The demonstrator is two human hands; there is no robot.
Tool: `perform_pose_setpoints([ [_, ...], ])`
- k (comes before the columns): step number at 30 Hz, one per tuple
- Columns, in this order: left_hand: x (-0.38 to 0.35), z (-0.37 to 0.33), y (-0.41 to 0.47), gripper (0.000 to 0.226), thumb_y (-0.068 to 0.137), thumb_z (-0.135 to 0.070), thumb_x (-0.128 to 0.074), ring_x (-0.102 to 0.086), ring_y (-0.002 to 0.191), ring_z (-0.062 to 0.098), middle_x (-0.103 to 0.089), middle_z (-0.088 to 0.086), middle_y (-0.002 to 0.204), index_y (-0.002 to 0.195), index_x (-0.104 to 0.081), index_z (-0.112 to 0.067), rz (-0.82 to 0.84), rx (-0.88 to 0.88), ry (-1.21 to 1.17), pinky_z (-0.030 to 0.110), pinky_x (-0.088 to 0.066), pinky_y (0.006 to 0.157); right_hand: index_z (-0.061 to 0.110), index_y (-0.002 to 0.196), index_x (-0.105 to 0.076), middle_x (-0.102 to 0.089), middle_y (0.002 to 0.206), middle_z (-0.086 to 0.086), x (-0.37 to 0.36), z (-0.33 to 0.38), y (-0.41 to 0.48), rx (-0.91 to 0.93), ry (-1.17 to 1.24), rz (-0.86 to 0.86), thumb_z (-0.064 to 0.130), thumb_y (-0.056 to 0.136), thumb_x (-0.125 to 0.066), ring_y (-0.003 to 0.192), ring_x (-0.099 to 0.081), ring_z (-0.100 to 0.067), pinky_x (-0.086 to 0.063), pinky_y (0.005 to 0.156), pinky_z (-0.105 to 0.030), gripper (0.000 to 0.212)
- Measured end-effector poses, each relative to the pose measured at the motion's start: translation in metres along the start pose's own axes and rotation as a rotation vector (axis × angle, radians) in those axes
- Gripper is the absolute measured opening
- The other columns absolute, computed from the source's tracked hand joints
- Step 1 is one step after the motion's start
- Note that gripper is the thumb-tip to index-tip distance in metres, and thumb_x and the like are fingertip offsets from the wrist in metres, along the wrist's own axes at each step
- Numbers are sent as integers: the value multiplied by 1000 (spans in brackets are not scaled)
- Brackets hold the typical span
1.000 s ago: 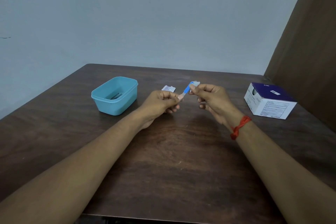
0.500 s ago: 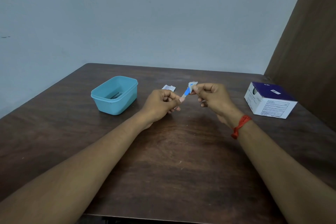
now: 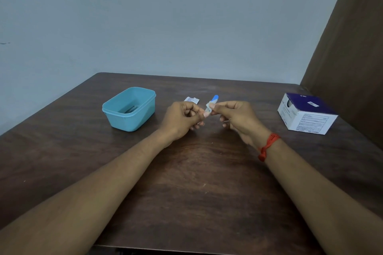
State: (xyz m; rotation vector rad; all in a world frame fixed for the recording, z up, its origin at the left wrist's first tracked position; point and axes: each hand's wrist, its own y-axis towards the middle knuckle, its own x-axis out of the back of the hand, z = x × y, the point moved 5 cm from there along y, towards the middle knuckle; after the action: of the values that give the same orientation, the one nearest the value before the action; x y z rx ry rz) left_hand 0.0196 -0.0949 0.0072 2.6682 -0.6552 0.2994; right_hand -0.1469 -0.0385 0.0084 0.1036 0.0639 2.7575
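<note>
A person seated at a dark wooden surface (image 3: 186, 182) is working a small blue-tipped piece (image 3: 215, 97) out of its paper wrapper (image 3: 207, 107), holding it in the air between both hands, just above the middle of the surface. The left hand (image 3: 182, 120) is closing its grip on the lower end of the piece, thumb and forefinger pinching it so that it is standing slanted with the blue tip pointing up and away. The right hand (image 3: 238, 118), a red thread (image 3: 268, 146) tied at its wrist, is pinching the wrapper just beside the left fingertips, its other fingers curled underneath. The two grips are sitting almost against each other, which looks meant to give fine control over so small a thing while the paper is being drawn back.

A torn packet (image 3: 191, 100) is lying on the surface just behind the hands, seemingly an emptied wrapper. A teal tub (image 3: 132, 120) is standing open to the left within easy reach, with thin dark items resting on its floor; what they are is too small to tell, though the tub is probably serving as the collecting bin. A white-and-purple carton (image 3: 306, 116) is sitting well off to the right, likely the supply.
</note>
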Motion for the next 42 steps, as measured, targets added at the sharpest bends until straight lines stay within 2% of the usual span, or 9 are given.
perform_pose_setpoints([
  [7, -4, 0, -1, 14, 86, -26, -79, -66, 57, 10, -75, 6, 69, 87, -74, -13, 42, 18, 14, 18, -52, 53, 12, 82, -80, -78, 84, -4, 11, 3, 3, 25, 79, -104, 30, 81, -83, 53, -48, -6, -44, 49, -22, 18],
  [14, -3, 1, -1, 13, 88, -18, -77, -66, 54, 11, -75, 12, 71, 91, -74, -6, 29, 33, 15, 20, -52, 53, 10, 87, -81, -77, 84, -4, 1, -5, 0, -47, -3, 25, 30, 80, -82, 56, -48, -6, -41, 48, -22, 21],
  [18, -4, 1, 0, 11, 87, -23, -79, -66, 55, 12, -74, 6, 67, 86, -73, -13, 44, 30, -11, 20, -52, 52, 12, 79, -81, -77, 80, -3, 6, 1, 2, 12, 27, -61, 30, 78, -85, 53, -47, -6, -43, 49, -23, 19],
  [22, -6, 2, 0, 13, 85, -26, -80, -67, 56, 12, -74, 4, 67, 84, -73, -16, 76, 37, -20, 20, -52, 52, 13, 80, -80, -78, 83, -3, 16, 5, 4, 52, 95, -152, 33, 79, -85, 51, -45, -7, -43, 48, -22, 21],
  [29, -2, 4, 0, 13, 87, -22, -79, -65, 54, 14, -73, 7, 66, 89, -74, -10, 51, 45, -49, 21, -51, 52, 10, 88, -81, -77, 81, -2, -1, -2, -2, -19, -51, 73, 29, 82, -81, 56, -47, -7, -42, 51, -22, 20],
  [37, -3, 2, 0, 13, 85, -23, -80, -66, 55, 12, -74, 6, 67, 87, -74, -11, 67, 47, -57, 20, -53, 52, 11, 83, -79, -78, 86, -5, 12, 5, 2, 33, 63, -93, 32, 81, -83, 54, -47, -8, -43, 50, -23, 21],
  [42, -3, 3, 0, 10, 87, -18, -78, -65, 54, 12, -73, 6, 66, 89, -73, -9, 70, 57, -56, 21, -53, 52, 11, 86, -80, -78, 85, -4, 6, 0, 1, -6, 12, -34, 32, 82, -81, 55, -48, -9, -42, 49, -24, 21],
])
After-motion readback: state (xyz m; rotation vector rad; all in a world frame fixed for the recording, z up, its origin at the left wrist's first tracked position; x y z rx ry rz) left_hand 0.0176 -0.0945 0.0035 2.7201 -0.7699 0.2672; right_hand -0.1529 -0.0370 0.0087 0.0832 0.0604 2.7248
